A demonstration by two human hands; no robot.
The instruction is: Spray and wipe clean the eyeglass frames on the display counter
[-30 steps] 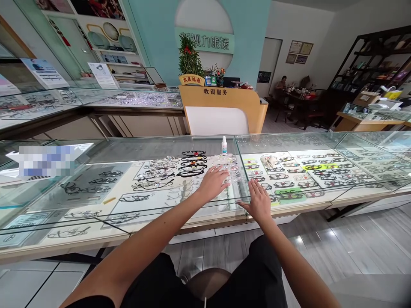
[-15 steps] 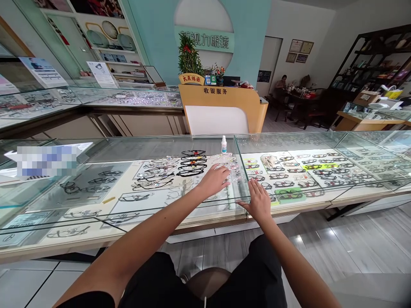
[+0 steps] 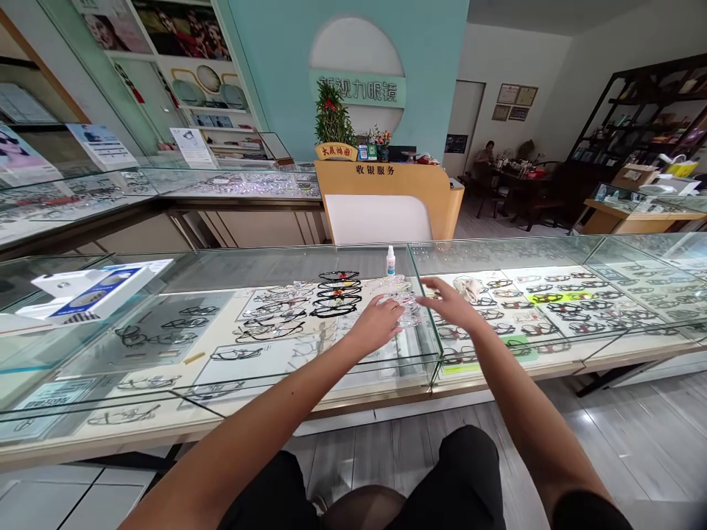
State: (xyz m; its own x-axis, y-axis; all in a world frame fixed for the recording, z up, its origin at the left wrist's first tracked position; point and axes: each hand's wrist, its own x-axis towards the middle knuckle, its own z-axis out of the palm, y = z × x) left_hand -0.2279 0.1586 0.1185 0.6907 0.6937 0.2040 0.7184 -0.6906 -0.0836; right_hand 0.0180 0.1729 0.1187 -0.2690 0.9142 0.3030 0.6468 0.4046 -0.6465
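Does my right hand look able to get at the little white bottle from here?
Probably yes: the right hand is near, and the white bottle stands upright just beyond the clear frames; those lie low, so reaching over them looks unobstructed.

A single camera sits on the person's head, high over the near side of the glass display counter, facing forward and down across it. The person's knees and forearms enter from the near edge, close to the lens; the left grip and right grip fall just right of centre. The counter crosses the full width. Farther off, the cashier desk stands roughly straight ahead, the teal wall behind it. The field is wide, reaching from posters at far left to a wooden showcase at far right.
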